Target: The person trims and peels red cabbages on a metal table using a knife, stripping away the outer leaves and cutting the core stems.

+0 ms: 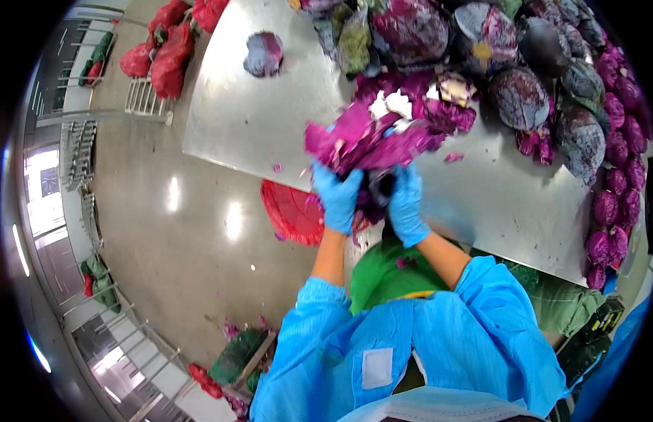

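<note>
At the near edge of the metal table [235, 119], a loose bundle of purple cabbage leaves [369, 141] is held between both blue-gloved hands. My left hand [337, 195] is closed round the bundle's left side. On its right side, the fingers of my right hand [409, 204] press against the leaves. A dark, blurred part lies between the palms. Cut purple pieces with pale cores [454, 90] lie just beyond. Whole red cabbages [520, 98] with dull outer leaves are piled at the back right.
One cabbage [263, 54] sits alone at the table's back left. Peeled purple cabbages [615, 179] line the right edge. Below the near edge are a red basket or bag [291, 213] and green material [383, 271]. Red sacks [172, 63] stand beyond the left side.
</note>
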Action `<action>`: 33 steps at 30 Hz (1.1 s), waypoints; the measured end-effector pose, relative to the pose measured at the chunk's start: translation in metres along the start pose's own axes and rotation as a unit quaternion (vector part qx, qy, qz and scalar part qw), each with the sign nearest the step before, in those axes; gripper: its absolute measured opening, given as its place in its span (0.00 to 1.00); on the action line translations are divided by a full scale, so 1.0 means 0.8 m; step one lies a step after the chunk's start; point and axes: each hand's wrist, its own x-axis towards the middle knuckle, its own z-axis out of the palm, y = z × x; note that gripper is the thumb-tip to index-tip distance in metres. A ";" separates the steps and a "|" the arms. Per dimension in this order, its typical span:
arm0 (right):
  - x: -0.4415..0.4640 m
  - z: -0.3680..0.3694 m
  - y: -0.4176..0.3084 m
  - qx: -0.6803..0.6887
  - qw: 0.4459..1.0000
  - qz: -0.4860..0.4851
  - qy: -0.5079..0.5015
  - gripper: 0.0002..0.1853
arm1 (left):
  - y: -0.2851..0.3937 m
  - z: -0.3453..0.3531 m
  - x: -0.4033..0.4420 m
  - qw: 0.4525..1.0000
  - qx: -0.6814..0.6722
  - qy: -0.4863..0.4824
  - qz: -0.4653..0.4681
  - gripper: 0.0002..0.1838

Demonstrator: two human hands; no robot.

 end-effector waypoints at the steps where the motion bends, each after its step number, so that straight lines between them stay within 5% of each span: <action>1: -0.003 0.021 -0.004 0.032 0.997 -0.074 0.000 0.21 | 0.002 -0.022 -0.003 0.999 0.030 0.029 -0.019 0.31; 4: -0.019 0.064 -0.026 0.239 0.962 -0.024 -0.126 0.24 | -0.014 -0.082 -0.036 0.986 0.007 0.156 -0.055 0.29; 6: -0.044 0.099 -0.043 0.610 0.754 0.197 -0.144 0.23 | -0.018 -0.118 -0.067 0.975 -0.042 0.204 -0.084 0.28; 7: -0.040 0.098 -0.044 0.351 0.912 -0.016 -0.214 0.23 | -0.012 -0.132 -0.079 0.967 -0.089 0.212 -0.113 0.29; 8: -0.038 0.093 -0.046 0.034 0.944 -0.219 -0.245 0.23 | -0.005 -0.147 -0.092 0.956 -0.137 0.214 -0.146 0.30; 10: -0.052 0.119 -0.040 -0.036 0.909 -0.293 -0.295 0.27 | -0.077 -0.212 -0.122 0.867 -0.432 0.156 -0.193 0.28; 12: -0.056 0.124 -0.044 -0.057 0.875 -0.377 -0.298 0.26 | -0.153 -0.257 -0.137 0.939 -0.244 0.122 -0.208 0.21; 14: -0.058 0.125 -0.046 -0.123 0.834 -0.349 -0.409 0.24 | -0.265 -0.321 -0.154 0.978 0.056 0.061 -0.194 0.12; 16: -0.043 0.101 -0.060 -0.099 0.840 -0.331 -0.419 0.22 | -0.203 -0.282 -0.135 0.948 0.264 -0.039 -0.173 0.22; 18: -0.033 0.076 -0.057 0.144 0.880 -0.057 -0.449 0.22 | -0.073 -0.262 -0.083 0.771 0.554 -0.238 -0.204 0.24; 19: -0.014 0.028 -0.083 0.092 0.908 -0.008 -0.408 0.21 | 0.008 -0.219 -0.056 0.740 0.540 -0.206 -0.343 0.24; 20: -0.013 -0.005 -0.077 0.199 0.904 0.077 -0.369 0.20 | 0.017 -0.210 -0.048 0.795 0.515 -0.167 -0.274 0.24; 23: 0.000 -0.145 -0.108 0.153 0.886 0.328 -0.291 0.24 | 0.068 -0.152 -0.015 0.914 0.388 -0.077 -0.092 0.23; 25: -0.045 -0.204 -0.072 0.169 0.899 0.342 -0.216 0.22 | 0.114 -0.064 0.013 0.952 0.292 -0.093 -0.017 0.23; 28: -0.115 -0.254 -0.032 0.416 0.823 0.377 -0.083 0.16 | 0.148 0.072 0.039 0.954 0.175 -0.230 0.077 0.24; 31: -0.118 -0.306 -0.044 0.473 0.792 0.381 -0.056 0.17 | 0.187 0.228 0.047 0.900 0.121 -0.352 0.228 0.24; 33: -0.113 -0.340 -0.055 0.413 0.839 0.354 -0.012 0.18 | 0.193 0.332 0.056 0.881 0.033 -0.421 0.212 0.24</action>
